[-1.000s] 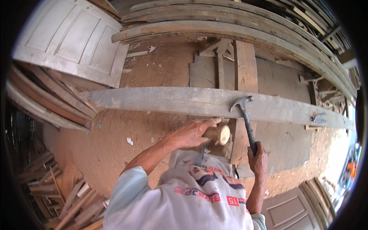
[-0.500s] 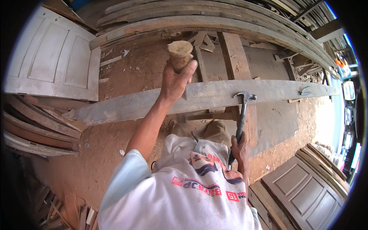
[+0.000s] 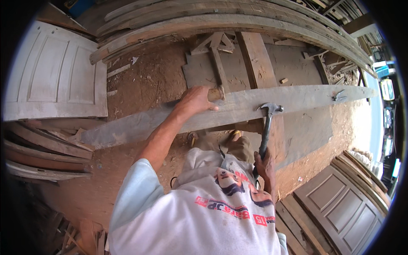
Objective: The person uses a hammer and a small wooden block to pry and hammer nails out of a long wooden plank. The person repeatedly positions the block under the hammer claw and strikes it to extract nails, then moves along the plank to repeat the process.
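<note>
I note the left hand (image 3: 196, 100) closed around a short round wooden block (image 3: 216, 93), pressing it against the far edge of the long grey plank (image 3: 238, 108) lying across the dirt floor (image 3: 153, 80). The right hand (image 3: 264, 163) is wrapped tight about the lower handle of the claw hammer (image 3: 267, 127), whose head rests on the plank. I judge the block light, stiff and rough, best held about its girth; the hammer is head-heavy.

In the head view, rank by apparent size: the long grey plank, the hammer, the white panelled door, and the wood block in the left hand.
1. Long grey plank
2. White panelled door; fisheye bending makes these two unsure
3. Hammer
4. Wood block, partly hidden by the left hand
</note>
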`<state>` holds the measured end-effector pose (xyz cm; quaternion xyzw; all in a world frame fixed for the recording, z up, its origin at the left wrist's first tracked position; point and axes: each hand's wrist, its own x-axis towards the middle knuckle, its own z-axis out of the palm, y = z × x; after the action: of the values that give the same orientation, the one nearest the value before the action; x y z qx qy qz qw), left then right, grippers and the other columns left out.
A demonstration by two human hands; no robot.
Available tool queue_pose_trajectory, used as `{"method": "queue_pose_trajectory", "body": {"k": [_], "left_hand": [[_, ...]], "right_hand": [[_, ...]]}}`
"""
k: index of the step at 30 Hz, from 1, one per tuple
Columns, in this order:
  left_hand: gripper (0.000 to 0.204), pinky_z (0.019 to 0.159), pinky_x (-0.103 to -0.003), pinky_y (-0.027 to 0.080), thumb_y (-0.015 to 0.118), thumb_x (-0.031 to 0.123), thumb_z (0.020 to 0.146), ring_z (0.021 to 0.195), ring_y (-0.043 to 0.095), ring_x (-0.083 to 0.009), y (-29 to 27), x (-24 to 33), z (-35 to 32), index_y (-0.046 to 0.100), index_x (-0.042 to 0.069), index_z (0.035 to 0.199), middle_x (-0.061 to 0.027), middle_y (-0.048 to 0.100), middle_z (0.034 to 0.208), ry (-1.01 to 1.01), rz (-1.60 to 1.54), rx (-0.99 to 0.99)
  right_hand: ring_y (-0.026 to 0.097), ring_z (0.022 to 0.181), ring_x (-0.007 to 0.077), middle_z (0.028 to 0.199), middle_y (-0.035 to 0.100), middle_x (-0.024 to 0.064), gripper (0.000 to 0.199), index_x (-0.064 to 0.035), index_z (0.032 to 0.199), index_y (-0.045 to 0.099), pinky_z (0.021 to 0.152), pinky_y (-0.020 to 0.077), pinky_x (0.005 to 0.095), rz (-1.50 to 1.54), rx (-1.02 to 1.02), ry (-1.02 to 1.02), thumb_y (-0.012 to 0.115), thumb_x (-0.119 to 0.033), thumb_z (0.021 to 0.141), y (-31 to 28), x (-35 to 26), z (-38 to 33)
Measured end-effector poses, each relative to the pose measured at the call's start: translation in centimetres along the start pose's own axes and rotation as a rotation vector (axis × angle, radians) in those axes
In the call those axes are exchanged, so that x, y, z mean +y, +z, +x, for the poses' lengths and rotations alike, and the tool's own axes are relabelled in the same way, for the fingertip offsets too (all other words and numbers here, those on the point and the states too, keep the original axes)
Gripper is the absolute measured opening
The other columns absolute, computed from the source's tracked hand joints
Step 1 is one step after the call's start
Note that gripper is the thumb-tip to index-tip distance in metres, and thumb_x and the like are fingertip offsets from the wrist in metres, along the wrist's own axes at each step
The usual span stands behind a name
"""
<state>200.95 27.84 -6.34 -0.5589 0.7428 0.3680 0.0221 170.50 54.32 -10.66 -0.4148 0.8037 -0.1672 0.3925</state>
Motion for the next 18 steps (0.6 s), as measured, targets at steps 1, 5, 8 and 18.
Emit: {"method": "queue_pose_trajectory", "body": {"k": [1,5,8,18], "left_hand": [[0.073,0.102,-0.049,0.055,0.094,0.037,0.076,0.118,0.071,-0.0419,0.3,-0.4,0.4,0.067,-0.001,0.132,-0.028,0.074,0.12,-0.013,-0.027,0.005],[0.077,0.103,-0.048,0.055,0.096,0.038,0.071,0.119,0.069,-0.0431,0.8,-1.0,0.9,0.067,-0.005,0.128,-0.0291,0.072,0.122,-0.008,-0.09,0.047],[0.079,0.104,-0.048,0.055,0.096,0.035,0.072,0.122,0.068,-0.043,0.8,-1.6,1.4,0.065,-0.008,0.13,-0.0317,0.071,0.123,0.021,-0.159,0.079],[0.084,0.107,-0.047,0.053,0.096,0.032,0.071,0.127,0.066,-0.0425,0.4,-1.8,2.6,0.061,-0.008,0.136,-0.0326,0.069,0.129,0.041,-0.079,-0.055]], "right_hand": [[0.065,0.08,0.036,0.089,0.065,0.0232,0.047,0.0037,0.131,0.056,0.075,0.0522,0.0485,-0.028,0.018,-0.019,0.069,-0.029,0.099,0.0,0.1,0.1],[0.065,0.084,0.0375,0.092,0.066,0.025,0.05,0.0034,0.135,0.056,0.078,0.052,0.0482,-0.043,0.036,-0.029,0.07,-0.029,0.099,0.0,0.0,0.0],[0.065,0.086,0.0381,0.094,0.067,0.0258,0.05,0.0033,0.134,0.057,0.079,0.052,0.0482,-0.036,0.042,-0.019,0.07,-0.03,0.099,0.2,1.0,0.4],[0.066,0.088,0.0391,0.096,0.068,0.0277,0.049,0.0029,0.133,0.058,0.081,0.0523,0.0489,-0.063,0.048,0.025,0.069,-0.031,0.1,-0.4,0.5,-0.3]]}}
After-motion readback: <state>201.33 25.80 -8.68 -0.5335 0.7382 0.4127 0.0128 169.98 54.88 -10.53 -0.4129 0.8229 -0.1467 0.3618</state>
